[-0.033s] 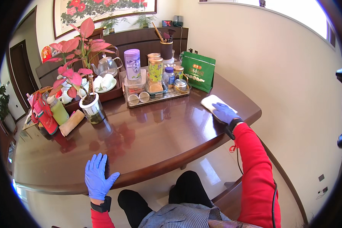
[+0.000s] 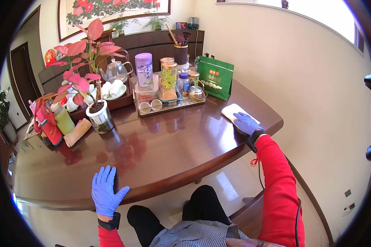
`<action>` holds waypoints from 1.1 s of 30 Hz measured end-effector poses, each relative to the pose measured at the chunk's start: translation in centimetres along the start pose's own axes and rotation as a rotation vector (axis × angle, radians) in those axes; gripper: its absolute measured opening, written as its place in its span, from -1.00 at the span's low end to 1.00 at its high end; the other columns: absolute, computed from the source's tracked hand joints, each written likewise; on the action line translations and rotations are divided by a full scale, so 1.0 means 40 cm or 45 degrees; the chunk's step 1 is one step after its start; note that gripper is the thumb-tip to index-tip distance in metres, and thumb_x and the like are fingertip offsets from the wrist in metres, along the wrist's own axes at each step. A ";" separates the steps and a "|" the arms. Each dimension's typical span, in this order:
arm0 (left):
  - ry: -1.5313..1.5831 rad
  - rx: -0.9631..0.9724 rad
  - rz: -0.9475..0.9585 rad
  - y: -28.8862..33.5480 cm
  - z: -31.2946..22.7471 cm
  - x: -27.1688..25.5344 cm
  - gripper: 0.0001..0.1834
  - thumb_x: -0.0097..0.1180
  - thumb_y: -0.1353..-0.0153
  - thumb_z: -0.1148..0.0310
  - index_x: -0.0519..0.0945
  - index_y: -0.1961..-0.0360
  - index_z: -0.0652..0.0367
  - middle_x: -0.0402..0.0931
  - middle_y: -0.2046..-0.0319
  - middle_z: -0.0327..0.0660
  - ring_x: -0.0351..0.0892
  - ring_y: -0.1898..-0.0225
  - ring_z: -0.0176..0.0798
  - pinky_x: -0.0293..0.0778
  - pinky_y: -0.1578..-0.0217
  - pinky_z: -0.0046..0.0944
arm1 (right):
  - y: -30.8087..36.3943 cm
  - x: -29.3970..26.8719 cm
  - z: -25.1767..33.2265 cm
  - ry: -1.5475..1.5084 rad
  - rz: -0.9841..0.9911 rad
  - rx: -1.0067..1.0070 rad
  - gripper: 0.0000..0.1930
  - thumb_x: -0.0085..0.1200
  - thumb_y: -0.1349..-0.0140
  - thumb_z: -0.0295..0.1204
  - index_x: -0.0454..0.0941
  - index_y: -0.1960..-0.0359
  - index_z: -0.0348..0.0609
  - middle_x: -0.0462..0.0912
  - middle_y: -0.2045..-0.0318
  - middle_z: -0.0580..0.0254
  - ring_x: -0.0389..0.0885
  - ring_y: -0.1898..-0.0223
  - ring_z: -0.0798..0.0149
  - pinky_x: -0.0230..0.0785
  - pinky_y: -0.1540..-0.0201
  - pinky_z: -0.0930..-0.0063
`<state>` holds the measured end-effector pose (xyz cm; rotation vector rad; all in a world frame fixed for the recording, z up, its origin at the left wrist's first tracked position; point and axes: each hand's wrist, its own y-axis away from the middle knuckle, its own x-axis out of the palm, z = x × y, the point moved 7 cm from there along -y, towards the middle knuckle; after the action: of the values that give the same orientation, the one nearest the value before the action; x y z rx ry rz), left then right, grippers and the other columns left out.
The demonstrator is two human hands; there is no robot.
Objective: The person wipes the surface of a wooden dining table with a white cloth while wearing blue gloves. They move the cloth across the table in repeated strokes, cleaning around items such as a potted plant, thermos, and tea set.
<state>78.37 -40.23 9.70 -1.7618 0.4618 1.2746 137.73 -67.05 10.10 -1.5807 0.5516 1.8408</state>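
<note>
My right hand (image 2: 246, 123), in a blue glove, holds a folded white cloth (image 2: 236, 110) down against the glossy brown table (image 2: 173, 152) near its right end. Its fingers lie over the cloth, whose far and left parts show beyond them. My left hand (image 2: 106, 191), also in a blue glove, rests palm down on the table's near edge. It is open, fingers stretched and thumb apart, holding nothing. Just beyond the cloth stands a green pouch (image 2: 215, 79). Left of the pouch, a clear tray (image 2: 173, 108) bears several tins, jars and small cups.
A pink-leaved plant in a white pot (image 2: 99, 117) stands left of the tray. Beside it lie a rolled tan cloth (image 2: 78, 132), a green-yellow bottle (image 2: 62, 119) and a red bottle pouch (image 2: 50, 131). Behind are a glass teapot (image 2: 117, 71) and white cups on a plate (image 2: 118, 96).
My right hand and the white cloth have shifted slightly to the right across the table. My left hand has stayed in place.
</note>
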 end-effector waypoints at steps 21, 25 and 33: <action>-0.011 0.036 0.031 -0.001 -0.007 -0.003 -0.07 0.15 -0.32 -0.35 0.45 -0.48 0.14 0.42 -0.46 0.04 0.32 -0.51 0.20 0.14 -0.52 0.19 | 0.400 0.068 0.357 -0.164 -0.436 -0.736 -0.53 0.05 -0.54 -0.09 0.53 -0.42 0.16 0.54 -0.41 0.17 0.42 -0.47 -0.03 0.12 -0.55 -0.11; 0.042 0.022 0.069 -0.003 -0.003 0.001 -0.08 0.09 -0.37 -0.35 0.43 -0.50 0.14 0.41 -0.47 0.04 0.29 -0.53 0.19 0.11 -0.53 0.18 | 0.351 0.063 0.201 -0.131 -0.510 -0.493 -0.54 0.05 -0.53 -0.06 0.59 -0.36 0.15 0.56 -0.39 0.17 0.40 -0.48 -0.02 0.08 -0.57 -0.09; 0.020 0.025 0.113 -0.004 -0.003 0.004 -0.10 0.04 -0.42 -0.32 0.41 -0.51 0.17 0.38 -0.49 0.05 0.25 -0.54 0.20 0.07 -0.55 0.17 | 0.251 0.008 -0.091 -0.164 -0.559 -0.077 -0.53 -0.10 -0.58 -0.05 0.60 -0.34 0.08 0.54 -0.42 0.17 0.35 -0.50 -0.01 0.00 -0.60 -0.06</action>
<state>78.62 -40.23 9.64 -1.7531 0.5653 1.3143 133.23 -76.54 8.20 -1.4675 0.0789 1.6173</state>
